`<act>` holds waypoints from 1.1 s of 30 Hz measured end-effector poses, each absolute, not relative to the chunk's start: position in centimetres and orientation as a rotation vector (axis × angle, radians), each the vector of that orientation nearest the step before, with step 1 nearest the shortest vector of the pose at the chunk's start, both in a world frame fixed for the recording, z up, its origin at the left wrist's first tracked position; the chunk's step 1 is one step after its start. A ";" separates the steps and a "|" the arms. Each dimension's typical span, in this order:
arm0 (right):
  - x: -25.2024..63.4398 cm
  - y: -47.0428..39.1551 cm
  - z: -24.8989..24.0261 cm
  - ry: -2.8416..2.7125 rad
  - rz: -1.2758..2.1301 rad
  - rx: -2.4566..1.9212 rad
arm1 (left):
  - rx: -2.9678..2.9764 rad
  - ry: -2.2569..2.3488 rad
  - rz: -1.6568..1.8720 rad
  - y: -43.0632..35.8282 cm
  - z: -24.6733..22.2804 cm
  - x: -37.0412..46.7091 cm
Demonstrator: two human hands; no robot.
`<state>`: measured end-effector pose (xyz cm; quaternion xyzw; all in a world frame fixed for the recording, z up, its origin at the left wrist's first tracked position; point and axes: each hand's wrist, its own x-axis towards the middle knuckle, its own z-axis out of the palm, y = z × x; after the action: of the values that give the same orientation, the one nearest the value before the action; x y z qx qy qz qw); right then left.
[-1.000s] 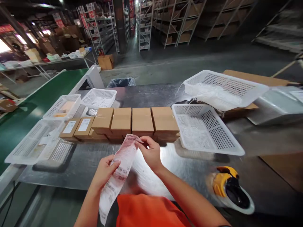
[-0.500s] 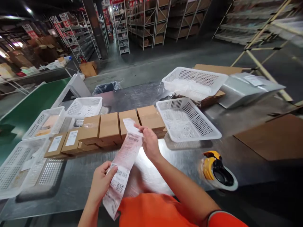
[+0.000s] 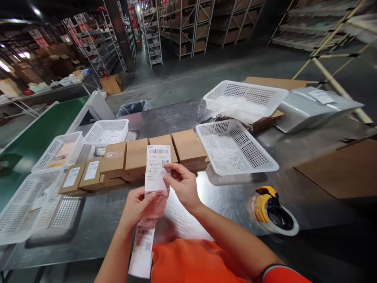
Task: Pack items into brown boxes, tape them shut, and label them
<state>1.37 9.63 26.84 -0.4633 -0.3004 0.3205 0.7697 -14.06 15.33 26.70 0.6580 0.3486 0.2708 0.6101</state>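
A long strip of printed shipping labels, with barcodes and QR codes, hangs between my hands over the metal table. My left hand pinches its left side around the middle, and the lower end dangles toward my orange shirt. With thumb and fingertips my right hand grips the right edge of the upper label. Just behind the strip stands a row of brown cardboard boxes, which the top label partly covers. Two smaller boxes at the left end carry white labels.
A yellow and black tape dispenser lies on the right of the metal table. White plastic baskets stand at right and left, some holding shredded filler or papers. Past the left baskets runs a green conveyor; flat cardboard lies at right.
The upper label has turned to face me, upright and flatter. My left hand has moved up along the strip and to the right; my right hand sits slightly lower on its edge.
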 end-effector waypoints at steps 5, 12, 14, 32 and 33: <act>2.5 8.4 26.3 -0.609 0.698 -0.995 | 1.479 0.804 0.631 14.3 26.1 -12.8; 4.4 7.8 25.1 -0.628 0.737 -1.076 | 1.518 0.777 0.538 13.7 25.3 -11.8; 4.9 7.8 24.6 -0.653 0.751 -1.096 | 1.540 0.803 0.513 13.6 25.3 -11.8; 6.1 5.6 24.0 -1.301 1.245 -1.003 | 1.335 0.715 0.330 12.4 25.5 -11.5; 6.2 5.5 23.8 -1.281 1.292 -0.977 | 1.316 0.719 0.309 12.3 25.4 -11.4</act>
<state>6.21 5.51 23.83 -0.4062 -0.5327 0.5372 0.5125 -11.42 12.30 25.40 0.5956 0.3253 0.1398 0.7210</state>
